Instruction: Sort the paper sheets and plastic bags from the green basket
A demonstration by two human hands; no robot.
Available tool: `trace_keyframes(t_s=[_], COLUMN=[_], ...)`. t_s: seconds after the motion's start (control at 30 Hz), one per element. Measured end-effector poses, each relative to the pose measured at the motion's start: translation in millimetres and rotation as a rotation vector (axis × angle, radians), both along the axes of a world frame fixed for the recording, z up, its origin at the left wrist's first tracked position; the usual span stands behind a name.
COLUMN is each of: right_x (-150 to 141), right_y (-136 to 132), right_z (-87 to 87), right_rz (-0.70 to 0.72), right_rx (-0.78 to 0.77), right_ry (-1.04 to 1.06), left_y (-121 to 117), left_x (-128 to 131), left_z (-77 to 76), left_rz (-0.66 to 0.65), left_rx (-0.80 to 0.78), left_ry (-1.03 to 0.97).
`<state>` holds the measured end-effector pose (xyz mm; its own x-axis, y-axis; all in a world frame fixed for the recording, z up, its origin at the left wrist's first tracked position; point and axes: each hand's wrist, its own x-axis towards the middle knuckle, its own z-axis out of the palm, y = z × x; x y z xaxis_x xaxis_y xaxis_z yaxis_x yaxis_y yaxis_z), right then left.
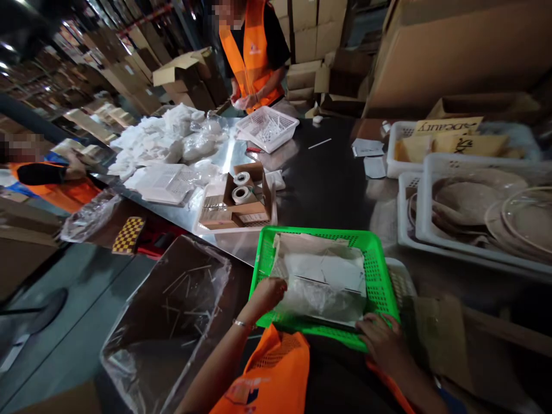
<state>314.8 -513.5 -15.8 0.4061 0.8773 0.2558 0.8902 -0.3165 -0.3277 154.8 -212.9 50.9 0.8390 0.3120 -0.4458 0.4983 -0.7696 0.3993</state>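
A green plastic basket [379, 253] sits at the table's near edge in front of me. Inside it lie a clear plastic bag [310, 296], white paper or card pieces [328, 267] and a sheet of beige wrapping [293, 241]. My left hand [269, 293] is closed at the left side of the bag, over the basket's left part. Its fingertips are turned away, so what they pinch is hidden. At the near right corner, my right hand [382, 334] is closed over the basket's rim, fingers bent beside the bag's lower right corner.
A carton with label rolls [242, 194] stands in a white tray beyond the basket. Plastic-lined waste box [172, 310] is at left. White baskets with wrapped plates [470, 201] and padded envelopes [457, 141] are at right. Across the table a co-worker [254, 57] handles something white.
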Motion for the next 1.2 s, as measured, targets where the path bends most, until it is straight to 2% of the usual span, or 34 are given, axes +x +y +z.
trace_keyframes(t_s=[0.1,0.17,0.23,0.3,0.37,0.47,0.6,0.63,0.7,0.77,0.83,0.9,0.97,1.2], right_x=[7,11,14,14,14,16,18,19,20,20,21,21,21,25], right_y=[3,9,19,30,39,44,41,40,37,34,31,29,27,25], right_z=[-4.7,-6.3,-6.0,-4.2,-1.7,1.1,-0.5,-2.8,-9.9,-19.1,-26.9,-30.3,-28.9,-21.5], right_rz=[0.03,0.072,0.123,0.168,0.19,0.195,0.196,0.197,0.2,0.206,0.206,0.193,0.188,0.209], right_rx=[0.018,-0.026,-0.139,-0.252,-0.307,-0.321,-0.33,-0.331,-0.317,-0.291,-0.265,-0.254,-0.252,-0.168], right_ry=[-0.087,-0.113,-0.099,-0.08,-0.079,-0.064,-0.014,-0.014,-0.035,-0.078,-0.122,-0.138,-0.143,-0.219], left_y=[19,22,13,-4,-17,-10,19,19,7,-14,-33,-39,-30,36], left_x=[-4,-7,-7,-4,0,-1,-14,-15,-10,1,12,16,11,-27], left_z=[16.2,21.0,15.6,2.6,-9.5,-8.7,13.5,15.0,8.9,-5.8,-20.6,-28.4,-27.7,2.9], left_rz=[0.117,0.186,0.122,-0.02,-0.057,0.082,0.275,0.27,0.163,0.015,-0.019,0.087,0.227,0.709], left_rx=[0.079,0.121,0.113,0.079,0.068,0.108,0.161,0.133,0.057,0.02,-0.033,-0.178,-0.324,-0.725], left_ry=[-0.108,-0.226,-0.277,-0.214,-0.131,-0.103,-0.245,-0.28,-0.273,-0.161,-0.076,-0.09,-0.154,-0.426])
